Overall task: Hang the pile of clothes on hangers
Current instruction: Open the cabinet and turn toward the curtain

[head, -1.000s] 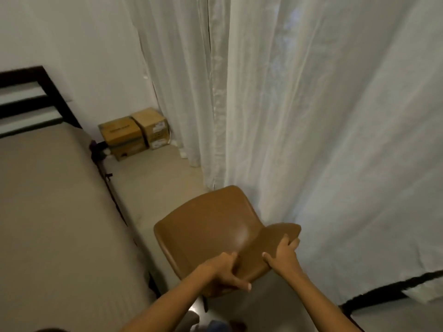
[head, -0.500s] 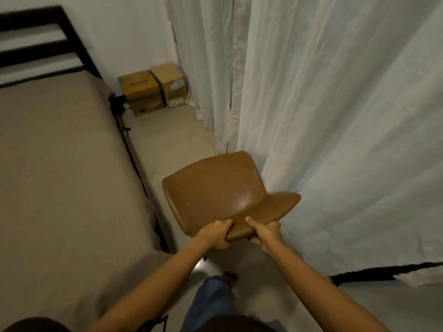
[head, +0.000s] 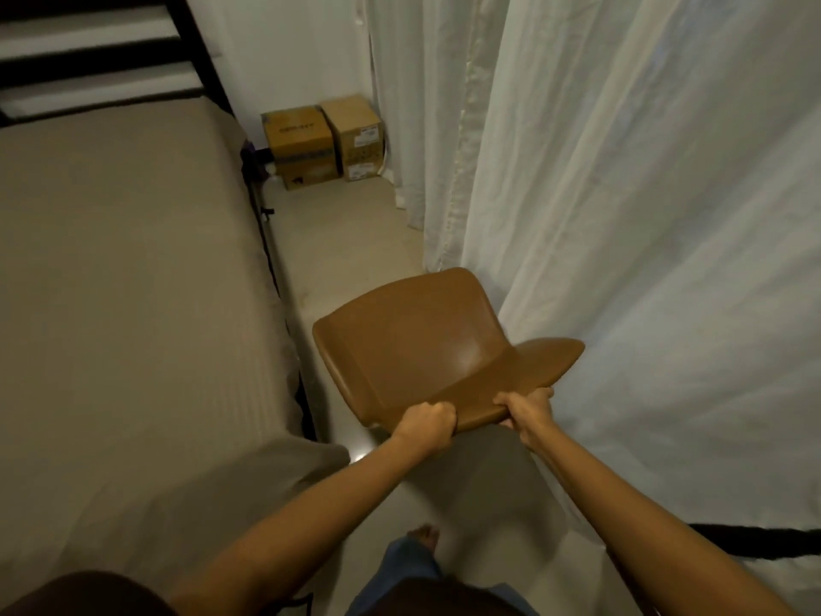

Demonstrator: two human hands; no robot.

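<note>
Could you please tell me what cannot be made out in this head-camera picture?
Head view only:
Chair legs: hidden under the seat of the brown chair.
Full grip of the left hand and right hand: partly hidden by the chair's edge.
Print on the cardboard boxes: too small and blurred.
Clothes pile and hangers: nowhere in frame.
Whatever lies behind the white curtain: covered by its folds.

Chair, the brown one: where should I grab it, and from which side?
On the chair, grip the backrest rim, coming from the near side. That rim is thin enough to curl around, and it faces you; the left hand and right hand hold it there. The bed and curtain flank its sides.
</note>
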